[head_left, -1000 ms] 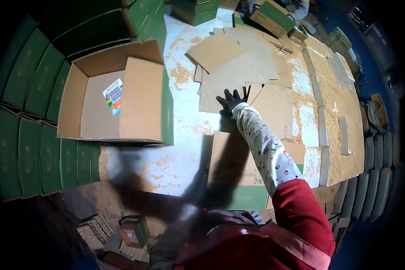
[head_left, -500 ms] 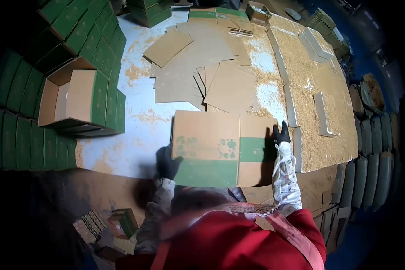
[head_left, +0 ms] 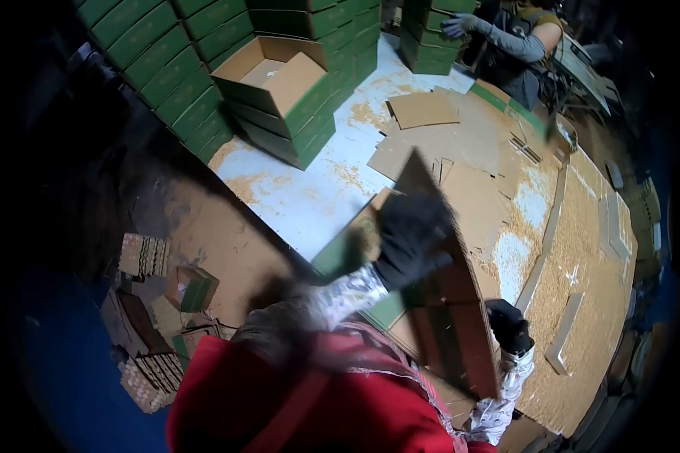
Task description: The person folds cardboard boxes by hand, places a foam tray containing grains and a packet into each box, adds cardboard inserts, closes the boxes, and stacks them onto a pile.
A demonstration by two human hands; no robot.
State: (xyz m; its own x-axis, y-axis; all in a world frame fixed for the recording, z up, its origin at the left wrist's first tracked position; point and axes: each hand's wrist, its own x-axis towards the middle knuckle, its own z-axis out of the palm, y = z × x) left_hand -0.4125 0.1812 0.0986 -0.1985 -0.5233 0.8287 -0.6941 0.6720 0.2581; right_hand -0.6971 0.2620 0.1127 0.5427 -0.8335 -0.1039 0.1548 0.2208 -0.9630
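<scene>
A brown and green cardboard box (head_left: 461, 347) stands tilted at the near edge of the table, its panels partly spread apart. My left hand (head_left: 412, 234), in a black glove, is against the box's upper left part. Motion smears its fingers; the thumb points right. At the box's right edge is my right hand (head_left: 508, 326), also black-gloved, with its fingers curled against the cardboard. Part of the box's green side is hidden behind my left arm.
Loose flat cardboard sheets (head_left: 423, 110) lie on the white table (head_left: 279, 219). Green boxes (head_left: 181, 83) are stacked at the left, near an open box (head_left: 306, 83). A shavings-covered board (head_left: 559, 347) is at the right. Another person's gloved hand (head_left: 461, 25) touches boxes at the back.
The box has gone from lying flat to standing tilted with its panels spreading. My left hand has moved up and across it. The view has turned left, bringing another person into sight.
</scene>
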